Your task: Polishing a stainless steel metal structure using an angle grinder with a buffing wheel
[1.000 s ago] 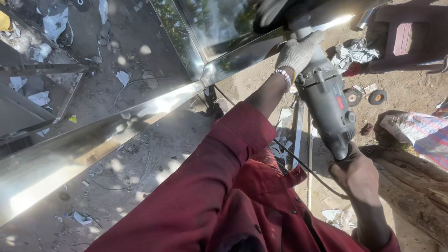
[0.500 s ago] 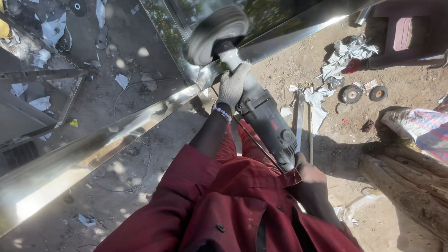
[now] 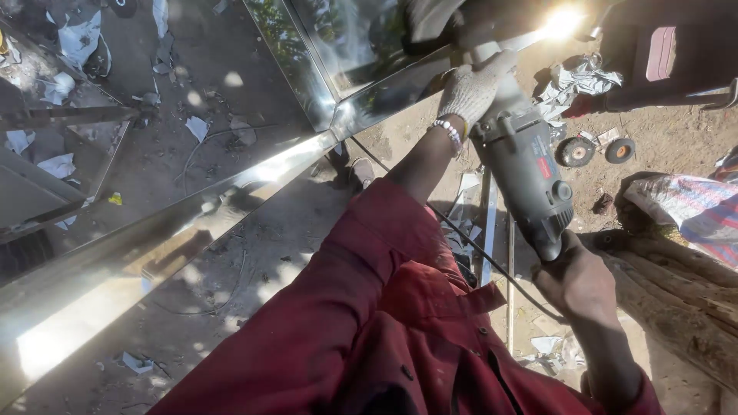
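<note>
While the grey angle grinder (image 3: 526,173) runs slantwise between both hands, the gloved left hand (image 3: 470,88) is wrapped round its front end up by the shiny metal frame (image 3: 231,207), and the bare right hand (image 3: 578,280) is closed on the tail end where the black cord (image 3: 492,265) comes out. Chunky grey body, red label on the side. Two spare discs (image 3: 592,151) lie on the dirt just beyond it.
</note>
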